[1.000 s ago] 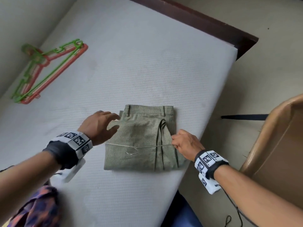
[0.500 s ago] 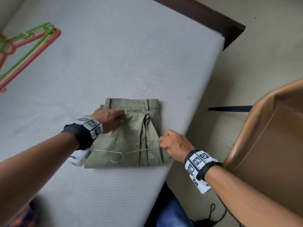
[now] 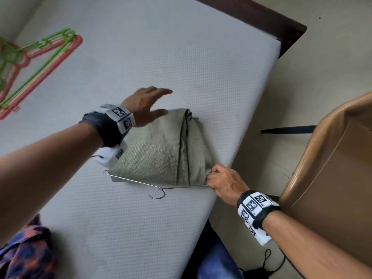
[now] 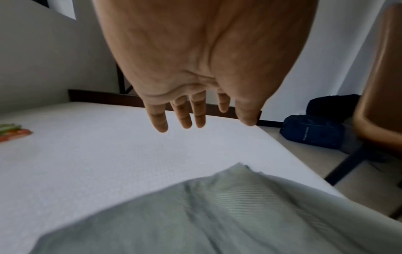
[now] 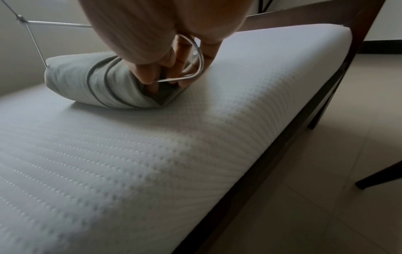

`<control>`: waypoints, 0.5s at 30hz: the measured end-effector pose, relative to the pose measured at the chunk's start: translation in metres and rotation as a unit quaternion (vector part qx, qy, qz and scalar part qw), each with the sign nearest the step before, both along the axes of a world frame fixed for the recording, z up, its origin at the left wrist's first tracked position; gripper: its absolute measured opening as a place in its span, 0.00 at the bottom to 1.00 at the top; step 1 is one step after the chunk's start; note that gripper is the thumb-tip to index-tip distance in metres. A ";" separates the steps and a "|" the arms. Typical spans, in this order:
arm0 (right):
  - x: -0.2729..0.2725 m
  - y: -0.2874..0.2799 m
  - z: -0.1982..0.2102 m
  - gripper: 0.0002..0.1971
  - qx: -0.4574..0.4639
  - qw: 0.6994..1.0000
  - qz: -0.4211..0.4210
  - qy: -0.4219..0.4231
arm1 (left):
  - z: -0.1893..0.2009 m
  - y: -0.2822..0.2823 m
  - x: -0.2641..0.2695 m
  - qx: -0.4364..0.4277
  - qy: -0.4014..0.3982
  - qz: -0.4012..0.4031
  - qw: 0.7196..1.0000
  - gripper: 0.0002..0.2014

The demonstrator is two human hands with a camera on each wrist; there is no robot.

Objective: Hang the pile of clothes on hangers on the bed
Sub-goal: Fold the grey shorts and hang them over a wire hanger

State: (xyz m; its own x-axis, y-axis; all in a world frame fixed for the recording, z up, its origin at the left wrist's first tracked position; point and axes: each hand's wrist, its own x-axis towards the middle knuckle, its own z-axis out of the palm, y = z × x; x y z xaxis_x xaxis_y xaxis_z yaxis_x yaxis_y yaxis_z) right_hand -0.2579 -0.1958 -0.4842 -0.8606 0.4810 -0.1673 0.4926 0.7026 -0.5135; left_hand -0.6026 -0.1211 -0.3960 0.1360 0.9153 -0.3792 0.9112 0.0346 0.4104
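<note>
1. The right hand (image 3: 225,183), lower right of the head view, grips the end of the wire hanger (image 3: 157,186) together with a corner of the folded green trousers (image 3: 165,152) at the mattress (image 3: 181,57) edge.
2. Judged best: keep that grip firm and lift slowly so the fold stays draped over the bar.
3. The left hand (image 3: 145,105), mid-frame, hovers flat above the trousers with fingers spread, holding nothing.
4. Spare plastic hangers (image 3: 34,63) lie upper left.

Mattress (image 3: 181,57): trousers (image 3: 161,154), hangers (image 3: 36,63), perhaps shirt (image 3: 26,256).
</note>
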 end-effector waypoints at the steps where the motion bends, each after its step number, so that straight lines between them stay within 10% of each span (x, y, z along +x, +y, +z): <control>1: -0.004 -0.003 -0.001 0.13 -0.003 1.000 -0.006 -0.001 | -0.005 -0.009 0.010 0.013 -0.012 -0.003 1.000 0.22; 4: -0.017 -0.011 0.000 0.11 0.016 1.000 -0.022 -0.005 | -0.022 -0.053 0.029 0.004 -0.031 -0.011 0.999 0.11; 9: -0.018 -0.019 -0.003 0.14 0.019 0.999 -0.026 -0.035 | -0.058 -0.162 0.010 -0.042 -0.005 -0.046 0.998 0.34; 15: -0.018 -0.030 0.003 0.14 -0.029 0.992 -0.119 -0.004 | -0.057 -0.212 0.002 0.029 0.016 -0.048 0.998 0.37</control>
